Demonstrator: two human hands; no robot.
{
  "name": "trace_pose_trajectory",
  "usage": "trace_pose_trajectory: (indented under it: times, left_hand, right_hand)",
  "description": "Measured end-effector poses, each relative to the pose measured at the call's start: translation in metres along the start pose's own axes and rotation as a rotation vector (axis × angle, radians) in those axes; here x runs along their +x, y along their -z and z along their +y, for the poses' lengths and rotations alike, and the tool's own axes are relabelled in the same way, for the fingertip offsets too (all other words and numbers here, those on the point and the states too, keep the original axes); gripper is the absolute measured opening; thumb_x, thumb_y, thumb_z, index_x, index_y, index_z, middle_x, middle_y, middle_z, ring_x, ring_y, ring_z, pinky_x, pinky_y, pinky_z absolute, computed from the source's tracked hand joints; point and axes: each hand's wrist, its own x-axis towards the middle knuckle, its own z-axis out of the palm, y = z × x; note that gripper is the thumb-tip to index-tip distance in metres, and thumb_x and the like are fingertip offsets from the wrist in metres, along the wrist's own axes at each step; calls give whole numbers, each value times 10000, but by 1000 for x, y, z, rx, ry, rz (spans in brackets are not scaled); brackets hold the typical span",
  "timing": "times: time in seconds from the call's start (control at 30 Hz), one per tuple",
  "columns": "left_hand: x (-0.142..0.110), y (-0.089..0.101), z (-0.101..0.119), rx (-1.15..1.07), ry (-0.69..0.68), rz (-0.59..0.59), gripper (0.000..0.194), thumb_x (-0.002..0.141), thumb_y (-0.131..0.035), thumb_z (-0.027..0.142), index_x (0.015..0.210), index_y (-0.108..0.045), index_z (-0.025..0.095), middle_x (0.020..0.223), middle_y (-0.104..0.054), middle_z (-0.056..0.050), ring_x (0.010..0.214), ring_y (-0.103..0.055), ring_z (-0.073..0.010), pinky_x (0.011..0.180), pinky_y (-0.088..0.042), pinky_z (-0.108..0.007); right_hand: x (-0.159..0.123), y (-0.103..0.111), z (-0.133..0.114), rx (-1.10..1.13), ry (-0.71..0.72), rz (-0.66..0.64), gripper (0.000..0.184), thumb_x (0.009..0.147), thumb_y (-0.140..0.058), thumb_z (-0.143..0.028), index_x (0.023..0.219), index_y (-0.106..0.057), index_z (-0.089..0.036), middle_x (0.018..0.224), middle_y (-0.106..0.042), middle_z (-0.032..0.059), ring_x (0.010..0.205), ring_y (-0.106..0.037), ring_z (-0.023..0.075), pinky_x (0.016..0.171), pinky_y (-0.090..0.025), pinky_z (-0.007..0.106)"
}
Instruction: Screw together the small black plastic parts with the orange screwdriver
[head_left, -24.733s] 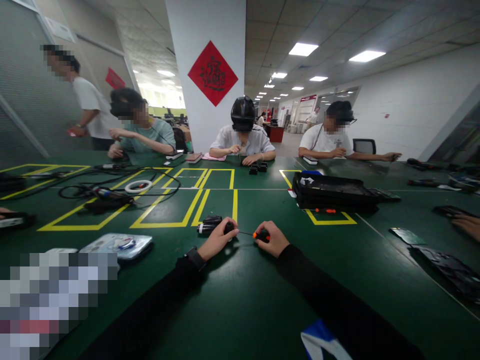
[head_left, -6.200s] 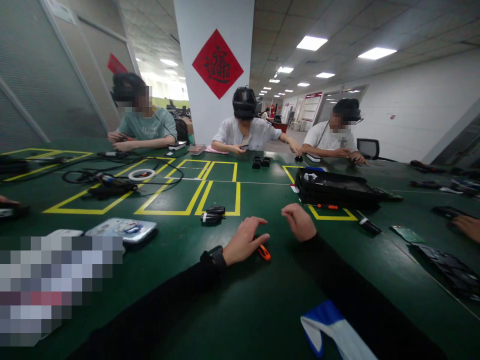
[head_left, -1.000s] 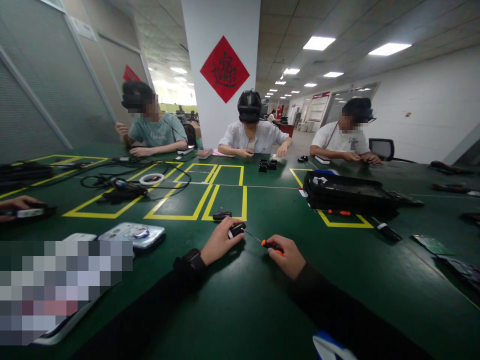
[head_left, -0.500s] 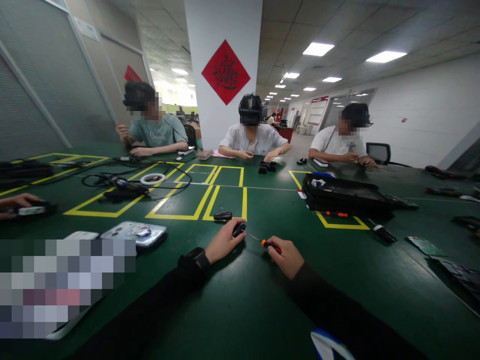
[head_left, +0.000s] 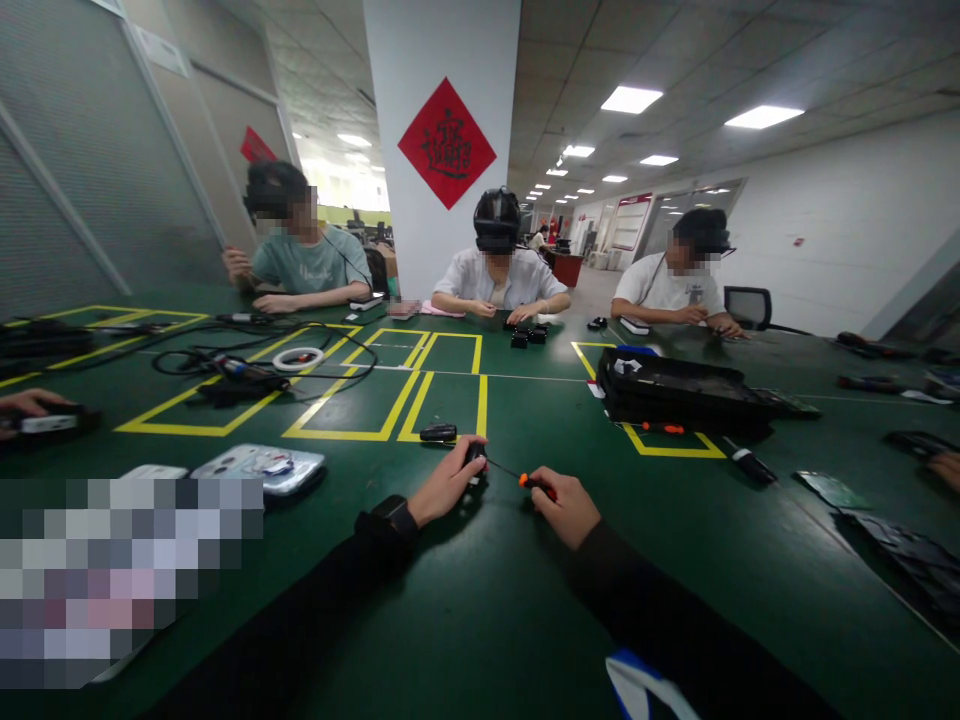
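Screwdriver (head_left: 527, 481) and black part (head_left: 475, 455) met just ahead of the person in the head view, the part gripped at the fingertips of the left hand (head_left: 448, 485) and the handle pinched in the right hand (head_left: 568, 508). Taking the gap between the hands as the centre of the dial, the shaft ran from the right fingers toward 10 o'clock and reached the part; whether its tip sat in a screw was too small to tell. The left grip seemed meant to keep the part from turning, with its working end bared toward the tool. The right fingers closed near the orange collar, probably for fine turning and a steady line.

A second part (head_left: 438, 432) lay at 10 o'clock by the near edge of a yellow frame (head_left: 482, 405), near enough, I judged, to be picked up with little reach. The phone (head_left: 270, 467) lay at 9 o'clock, beyond the left wrist and apart from both hands. Cables (head_left: 247, 370) looped farther out at 10, with a white ring (head_left: 298, 358) among them.

Black trays (head_left: 675, 385) sat stacked at 2 o'clock, perhaps to save table room, with an orange tool (head_left: 664, 428) along their near side. A tube (head_left: 750, 465) rested at 3. Co-workers sat across the table between 11 and 1.
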Motion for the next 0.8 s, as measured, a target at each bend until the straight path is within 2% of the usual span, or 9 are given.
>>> trace_pose_trajectory:
  times: [0.1, 0.27, 0.37, 0.47, 0.6, 0.8]
  left_hand:
    - [0, 0, 0, 14, -19, 8, 345, 827, -342, 380, 1132, -384, 223, 889, -558, -29, 851, -534, -153, 816, -407, -332]
    - [1, -2, 1, -64, 5, -27, 320, 837, -306, 398, 1078, -402, 211, 806, -516, -4, 705, -532, -118, 717, -426, -290]
    - [4, -6, 0, -126, 8, 21, 286, 828, -331, 403, 1012, -422, 203, 778, -508, 5, 686, -521, -111, 695, -421, -273]
    - [9, -10, -1, -185, 4, 41, 267, 822, -352, 399, 971, -428, 191, 857, -519, -12, 708, -518, -106, 704, -417, -266]
    - [13, -10, -4, -219, -33, 32, 253, 823, -365, 377, 991, -421, 197, 939, -514, -22, 763, -507, -110, 743, -410, -270]
    - [13, -5, -13, -84, -89, 40, 225, 791, -447, 340, 955, -473, 189, 952, -516, -28, 903, -474, -156, 828, -370, -300]
  right_hand:
    - [-1, 1, 0, -27, 6, 8, 221, 757, -426, -265, 882, -595, -197, 719, -590, 8, 644, -514, 125, 608, -356, 213]
    - [-2, 3, -1, -44, 40, 17, 217, 758, -434, -253, 884, -605, -205, 721, -606, 8, 642, -527, 129, 609, -366, 218]
    - [-2, 2, -1, -23, 81, 37, 222, 761, -444, -245, 906, -607, -205, 792, -622, 22, 709, -552, 140, 664, -389, 233]
    - [0, -1, 2, 26, 94, 79, 215, 754, -466, -224, 925, -593, -199, 855, -621, 33, 778, -561, 151, 720, -404, 254]
    - [2, -6, 9, 97, 103, 97, 198, 758, -485, -205, 941, -560, -194, 838, -607, 24, 781, -560, 145, 726, -417, 270]
    - [6, -7, 13, 43, 117, 110, 201, 811, -454, -254, 950, -579, -180, 886, -593, 54, 829, -518, 156, 769, -395, 305]
